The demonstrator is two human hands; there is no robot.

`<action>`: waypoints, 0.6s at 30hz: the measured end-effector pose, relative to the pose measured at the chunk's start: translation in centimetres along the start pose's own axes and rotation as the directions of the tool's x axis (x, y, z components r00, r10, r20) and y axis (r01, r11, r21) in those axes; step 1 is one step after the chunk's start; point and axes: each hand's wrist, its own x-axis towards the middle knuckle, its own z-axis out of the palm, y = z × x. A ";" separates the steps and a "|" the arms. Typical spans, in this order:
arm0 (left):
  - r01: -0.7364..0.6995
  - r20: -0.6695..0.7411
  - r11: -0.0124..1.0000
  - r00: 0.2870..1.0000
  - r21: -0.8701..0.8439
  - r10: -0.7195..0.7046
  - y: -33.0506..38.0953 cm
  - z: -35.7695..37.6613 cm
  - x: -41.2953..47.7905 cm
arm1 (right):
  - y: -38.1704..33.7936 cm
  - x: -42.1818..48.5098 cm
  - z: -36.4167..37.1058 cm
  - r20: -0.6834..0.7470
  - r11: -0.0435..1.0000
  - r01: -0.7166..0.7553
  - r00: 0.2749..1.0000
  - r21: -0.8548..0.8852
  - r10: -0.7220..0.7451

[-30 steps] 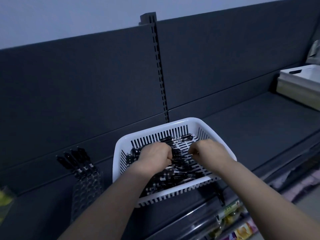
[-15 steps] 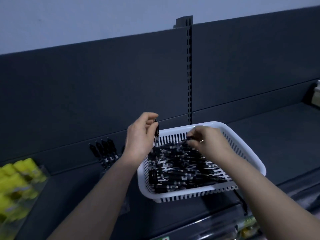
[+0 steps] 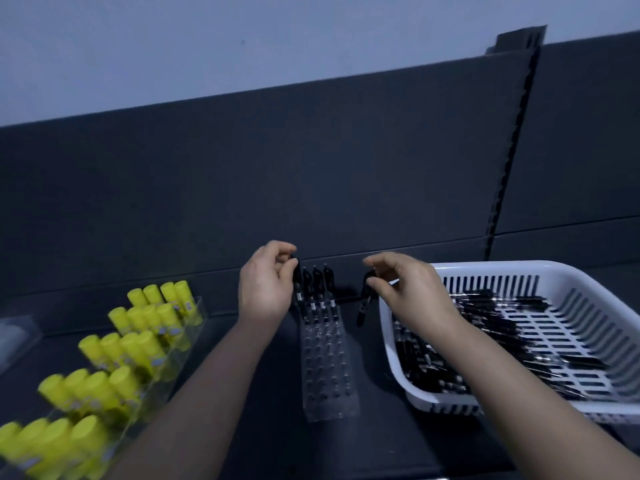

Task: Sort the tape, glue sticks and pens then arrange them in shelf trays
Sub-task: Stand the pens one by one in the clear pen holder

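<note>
1. At centre frame, the left hand point(image 3: 265, 282) pinches a black pen point(image 3: 296, 276) by its cap at the back-left corner of the clear pen rack point(image 3: 325, 362).
2. To its right, the right hand point(image 3: 405, 289) pinches a second pen point(image 3: 363, 304), which hangs between the rack and the white basket point(image 3: 388, 327).
3. At lower left stand yellow glue sticks point(image 3: 138, 344).

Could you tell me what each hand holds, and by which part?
Left hand pinches a black pen by its top end; right hand pinches another pen near its top.
</note>
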 end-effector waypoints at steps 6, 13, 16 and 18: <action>-0.035 0.048 0.999 0.998 0.014 0.034 -1.9 0.8 -0.4 | 0.4 0.2 1.8 -0.010 0.998 -0.056 0.998 0.011 0.056; -0.108 0.099 0.994 0.989 -0.010 0.109 -2.8 1.5 -1.5 | -1.6 1.7 3.4 -0.022 0.997 -0.001 1.000 0.076 0.003; -0.072 0.110 0.996 0.991 -0.058 0.078 -3.2 1.2 -1.4 | -2.6 2.8 4.5 -0.020 0.995 0.019 1.000 0.094 -0.017; -0.047 0.100 0.995 0.993 -0.086 0.056 -3.5 0.7 -1.4 | -3.1 3.4 5.4 -0.016 0.995 0.033 0.999 0.093 -0.032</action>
